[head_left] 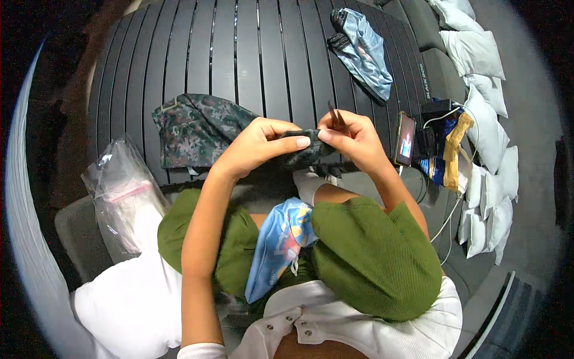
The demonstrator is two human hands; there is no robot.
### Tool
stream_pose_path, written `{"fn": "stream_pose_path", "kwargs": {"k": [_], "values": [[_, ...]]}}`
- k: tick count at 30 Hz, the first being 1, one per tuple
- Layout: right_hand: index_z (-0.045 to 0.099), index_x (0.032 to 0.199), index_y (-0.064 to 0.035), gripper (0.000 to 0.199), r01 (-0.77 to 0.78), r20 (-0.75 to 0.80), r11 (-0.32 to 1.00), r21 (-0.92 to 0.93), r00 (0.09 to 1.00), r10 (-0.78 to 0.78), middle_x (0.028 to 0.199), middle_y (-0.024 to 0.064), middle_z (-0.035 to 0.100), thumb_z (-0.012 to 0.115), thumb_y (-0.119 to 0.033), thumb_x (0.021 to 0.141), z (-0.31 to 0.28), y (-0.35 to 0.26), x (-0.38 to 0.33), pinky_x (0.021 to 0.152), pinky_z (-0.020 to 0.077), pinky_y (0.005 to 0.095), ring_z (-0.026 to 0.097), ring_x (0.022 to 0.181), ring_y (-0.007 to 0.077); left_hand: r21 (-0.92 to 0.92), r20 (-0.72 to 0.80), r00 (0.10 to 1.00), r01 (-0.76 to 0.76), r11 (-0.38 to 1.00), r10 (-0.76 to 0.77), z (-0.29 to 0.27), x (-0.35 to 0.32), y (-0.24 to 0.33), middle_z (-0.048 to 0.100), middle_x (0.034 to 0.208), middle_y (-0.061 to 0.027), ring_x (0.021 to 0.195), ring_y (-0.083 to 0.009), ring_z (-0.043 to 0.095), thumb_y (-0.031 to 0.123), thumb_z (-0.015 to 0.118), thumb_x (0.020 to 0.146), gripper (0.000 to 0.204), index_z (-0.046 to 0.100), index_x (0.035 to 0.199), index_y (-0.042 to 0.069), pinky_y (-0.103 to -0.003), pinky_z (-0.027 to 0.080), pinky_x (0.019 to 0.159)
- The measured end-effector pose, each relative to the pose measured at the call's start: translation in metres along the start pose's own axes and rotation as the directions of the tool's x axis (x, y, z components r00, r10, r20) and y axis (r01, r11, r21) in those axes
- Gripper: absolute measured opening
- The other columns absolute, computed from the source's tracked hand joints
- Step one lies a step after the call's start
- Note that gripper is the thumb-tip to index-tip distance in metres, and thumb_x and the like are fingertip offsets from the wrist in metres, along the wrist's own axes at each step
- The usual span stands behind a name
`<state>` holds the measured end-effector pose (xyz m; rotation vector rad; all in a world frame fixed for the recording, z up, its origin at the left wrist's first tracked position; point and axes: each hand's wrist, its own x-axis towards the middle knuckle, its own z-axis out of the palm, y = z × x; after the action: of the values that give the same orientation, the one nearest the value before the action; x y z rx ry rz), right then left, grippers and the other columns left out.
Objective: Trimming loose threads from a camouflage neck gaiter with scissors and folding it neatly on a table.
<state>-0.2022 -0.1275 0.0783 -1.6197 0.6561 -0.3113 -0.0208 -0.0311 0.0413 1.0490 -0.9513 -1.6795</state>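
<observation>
A green-and-grey camouflage garment (200,134) lies at the near edge of the dark slatted table, partly behind my left forearm. A dark piece of camouflage cloth (310,157), seemingly part of it, is bunched up between my hands. My left hand (263,143) pinches its edge between thumb and fingers. Close beside it, my right hand (353,140) grips the same edge with thumb and fingertip. A brown pointed tool (336,117), perhaps small snips, sticks up from the right hand's fingers. A light-blue printed cloth (278,251) lies in my lap.
On the slatted table (239,54), blue shorts with dark trim (366,54) lie at far right. A lit phone (405,140) stands by blue-and-gold packaging (452,152) and white cables. White cushion-like packs (487,125) line the right side. At left is a clear plastic bag (125,194).
</observation>
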Motion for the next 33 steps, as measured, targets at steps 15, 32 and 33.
{"fn": "stream_pose_path", "kwargs": {"k": [15,32,33], "values": [[0.052,0.086,-0.0093,0.015,-0.092,-0.077,0.952,0.291,0.99,0.12,0.061,-0.0077,0.044,0.061,-0.02,0.081,0.007,0.014,0.009,0.039,0.0239,0.0155,0.035,0.045,-0.0004,0.302,-0.093,0.786,-0.563,0.769,0.612,0.009,0.006,-0.012,0.063,0.102,-0.01,0.097,-0.0207,0.051,0.01,0.062,0.076,0.018,0.067,0.09,-0.001,-0.034,0.036,0.09],[0.045,0.074,-0.001,0.031,0.165,-0.041,0.642,-0.749,0.955,-0.294,0.052,0.0067,0.044,0.065,-0.024,0.08,0.001,-0.017,-0.006,0.044,0.0359,0.0267,0.043,0.044,0.0144,0.288,-0.415,0.713,-0.487,0.825,0.566,0.017,0.006,-0.011,0.057,0.088,-0.0036,0.079,-0.007,0.055,0.0,0.064,0.078,0.014,0.065,0.091,-0.003,-0.018,0.044,0.066],[0.044,0.072,-0.0013,0.033,0.163,-0.036,0.604,-0.78,0.952,-0.303,0.052,0.0071,0.045,0.066,-0.025,0.079,0.002,-0.017,-0.005,0.043,0.0365,0.0272,0.045,0.043,0.0162,0.287,-0.412,0.714,-0.487,0.825,0.566,0.019,0.006,-0.011,0.057,0.088,-0.0036,0.079,-0.007,0.055,0.0,0.064,0.078,0.014,0.065,0.091,-0.003,-0.018,0.044,0.066]]}}
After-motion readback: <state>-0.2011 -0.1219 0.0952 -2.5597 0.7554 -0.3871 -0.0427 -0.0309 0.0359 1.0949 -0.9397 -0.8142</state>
